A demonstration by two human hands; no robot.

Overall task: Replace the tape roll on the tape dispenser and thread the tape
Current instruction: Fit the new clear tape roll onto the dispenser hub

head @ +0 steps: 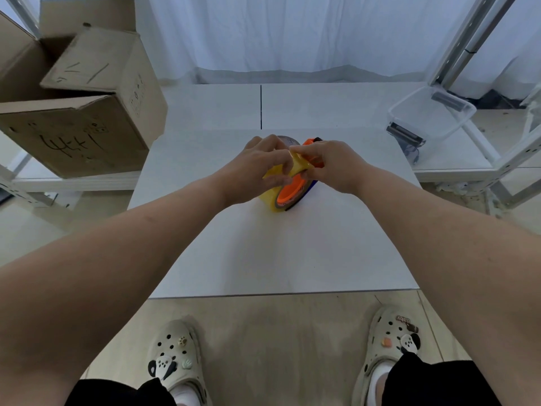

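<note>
Both hands, left hand (257, 168) and right hand (333, 165), pinch the yellow tape roll (275, 197). I see it on the orange dispenser (292, 190), which rests on the white counter (292, 253).

Table (292, 253): dispenser (295, 191) at centre, roll (273, 197) mounted on its left side. Left hand (257, 168) on roll, right hand (333, 164) on dispenser. Box (79, 92) far left; tub (430, 115) far right.
</note>
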